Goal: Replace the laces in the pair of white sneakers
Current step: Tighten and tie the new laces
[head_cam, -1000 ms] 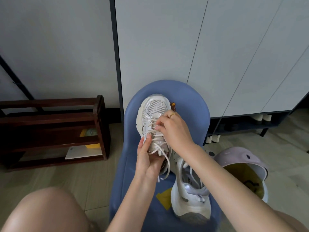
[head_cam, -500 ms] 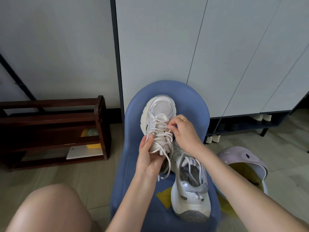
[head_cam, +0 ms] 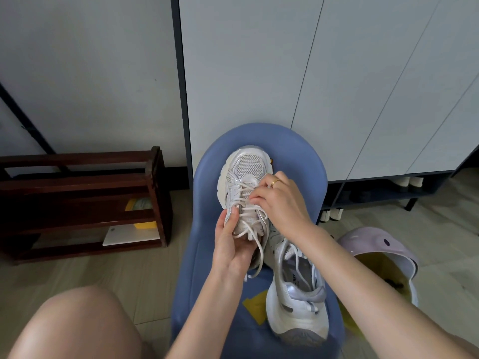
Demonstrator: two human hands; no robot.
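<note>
On the blue chair, two white sneakers, one laced sneaker toe away, second sneaker beside it lower right, left hand gripping the laced sneaker's heel end, right hand pinching its white lace midway up.

1. The room is bright with soft, even light.
2. Shadows are faint. The darkest spot is inside the brown wooden rack.
3. A shiny patch sits on the bare knee at the bottom left.
4. Straight lines on the cupboard doors bend and lean near the edges.
5. The middle looks sharp. The corners look a bit soft.
</note>
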